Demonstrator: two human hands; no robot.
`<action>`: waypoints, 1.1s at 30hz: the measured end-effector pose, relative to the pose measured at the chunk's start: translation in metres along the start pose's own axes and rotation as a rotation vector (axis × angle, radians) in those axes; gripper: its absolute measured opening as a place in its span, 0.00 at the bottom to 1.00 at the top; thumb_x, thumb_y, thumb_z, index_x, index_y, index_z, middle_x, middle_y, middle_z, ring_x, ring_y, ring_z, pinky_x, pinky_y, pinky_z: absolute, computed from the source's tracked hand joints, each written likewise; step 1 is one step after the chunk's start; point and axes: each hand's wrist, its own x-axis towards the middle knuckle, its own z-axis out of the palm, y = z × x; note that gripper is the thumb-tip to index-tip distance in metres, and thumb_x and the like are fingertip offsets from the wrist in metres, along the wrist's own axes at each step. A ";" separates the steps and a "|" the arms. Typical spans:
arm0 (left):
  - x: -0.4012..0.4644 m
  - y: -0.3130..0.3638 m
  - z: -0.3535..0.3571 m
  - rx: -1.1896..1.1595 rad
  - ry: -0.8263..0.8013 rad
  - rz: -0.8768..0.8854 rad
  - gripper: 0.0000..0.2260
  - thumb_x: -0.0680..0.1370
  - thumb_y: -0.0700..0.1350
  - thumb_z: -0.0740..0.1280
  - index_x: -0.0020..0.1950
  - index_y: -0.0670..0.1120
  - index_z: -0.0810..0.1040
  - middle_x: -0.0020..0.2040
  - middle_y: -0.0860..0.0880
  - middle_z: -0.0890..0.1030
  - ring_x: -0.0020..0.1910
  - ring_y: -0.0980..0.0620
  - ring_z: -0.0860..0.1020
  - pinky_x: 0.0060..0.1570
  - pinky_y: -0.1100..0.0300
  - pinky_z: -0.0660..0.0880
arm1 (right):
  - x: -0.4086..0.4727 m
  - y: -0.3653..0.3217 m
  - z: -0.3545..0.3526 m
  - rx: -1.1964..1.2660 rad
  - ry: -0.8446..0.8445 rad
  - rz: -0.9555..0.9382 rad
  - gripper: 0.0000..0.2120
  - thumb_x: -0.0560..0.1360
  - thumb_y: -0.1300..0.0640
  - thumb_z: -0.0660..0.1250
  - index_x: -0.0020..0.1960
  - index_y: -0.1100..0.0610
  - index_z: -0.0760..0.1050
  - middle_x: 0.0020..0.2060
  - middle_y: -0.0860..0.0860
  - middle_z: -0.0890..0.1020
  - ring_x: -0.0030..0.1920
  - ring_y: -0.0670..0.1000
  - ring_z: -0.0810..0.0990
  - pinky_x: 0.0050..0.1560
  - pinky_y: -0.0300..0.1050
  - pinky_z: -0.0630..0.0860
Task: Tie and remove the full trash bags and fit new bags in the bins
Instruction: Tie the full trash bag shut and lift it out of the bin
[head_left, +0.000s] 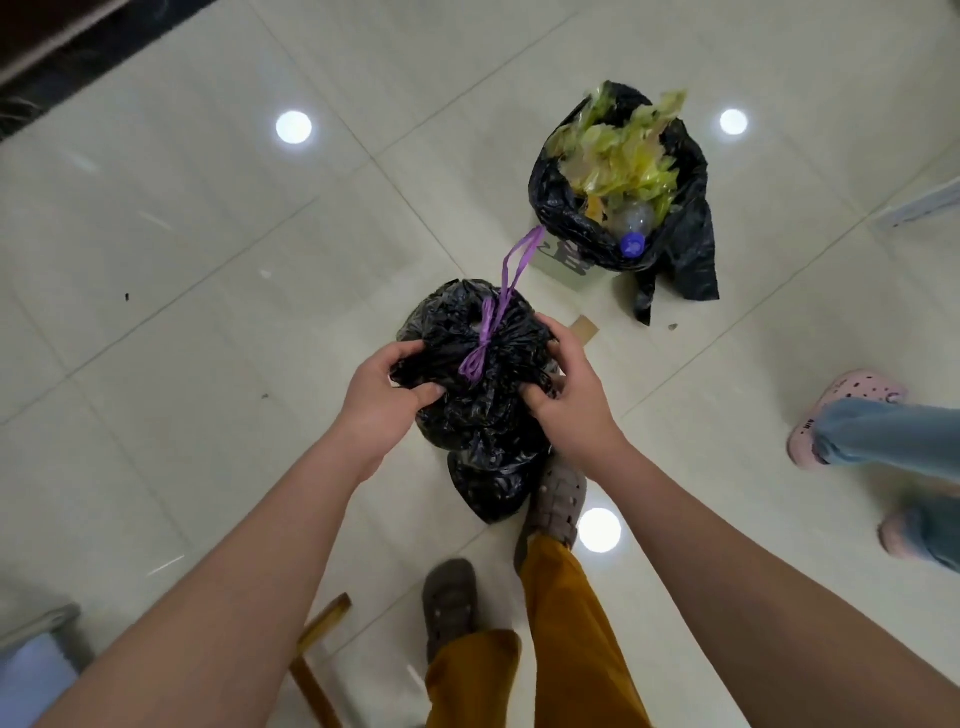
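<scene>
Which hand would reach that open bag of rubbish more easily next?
The right hand, probably. The open bag sits ahead and to the right, nearer that side. Both hands now grip the tied bag, so the left hand could hold it.

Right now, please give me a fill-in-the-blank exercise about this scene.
1. The drawstring on the tied bag is ____.
2. The left hand and right hand both grip the ____ bag.
3. The open bag holds a bottle with a ____ cap.

Missing words: purple; tied; blue
</scene>
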 end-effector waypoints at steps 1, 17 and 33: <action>-0.007 0.002 -0.003 0.011 -0.008 0.015 0.22 0.74 0.33 0.71 0.62 0.53 0.74 0.64 0.48 0.76 0.57 0.47 0.79 0.61 0.54 0.75 | -0.008 -0.003 0.002 0.013 0.012 -0.008 0.32 0.75 0.67 0.65 0.73 0.45 0.62 0.66 0.43 0.73 0.64 0.28 0.66 0.64 0.27 0.68; -0.133 0.020 0.053 0.262 -0.255 0.168 0.22 0.73 0.34 0.72 0.60 0.56 0.74 0.58 0.49 0.80 0.51 0.50 0.81 0.43 0.66 0.77 | -0.185 -0.015 -0.047 0.233 0.383 -0.004 0.31 0.74 0.70 0.66 0.73 0.54 0.64 0.63 0.42 0.74 0.59 0.27 0.70 0.59 0.24 0.68; -0.305 -0.018 0.233 0.555 -0.508 0.190 0.22 0.74 0.36 0.72 0.60 0.58 0.74 0.54 0.44 0.81 0.46 0.47 0.82 0.46 0.57 0.80 | -0.411 0.043 -0.174 0.392 0.685 0.175 0.31 0.74 0.68 0.66 0.73 0.48 0.64 0.65 0.45 0.75 0.66 0.44 0.73 0.70 0.50 0.69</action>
